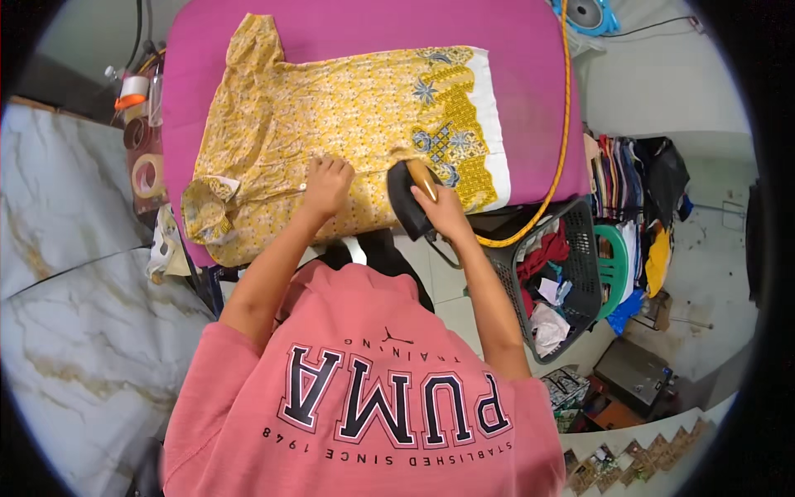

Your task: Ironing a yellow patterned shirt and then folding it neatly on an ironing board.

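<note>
A yellow patterned button-front garment [348,105] with a white lower edge lies spread over a pink-covered ironing surface [372,25]. In my right hand [444,211] is the tan handle of a black clothes iron [407,202], which rests on the garment near its front edge, close to the blue-figured border. My left hand [330,186] presses on the cloth beside the button strip, left of the iron, its fingers curled; whether they pinch the cloth cannot be seen. The garment's collar [208,208] is bunched at the left, and one sleeve [254,43] points to the far side.
An orange cord [565,112] runs down the right side towards the iron. A dark plastic basket [587,267] of clothes stands at the right, near a green plastic chair [612,267] and hanging clothes [621,174]. Tape rolls [148,176] hang at the left.
</note>
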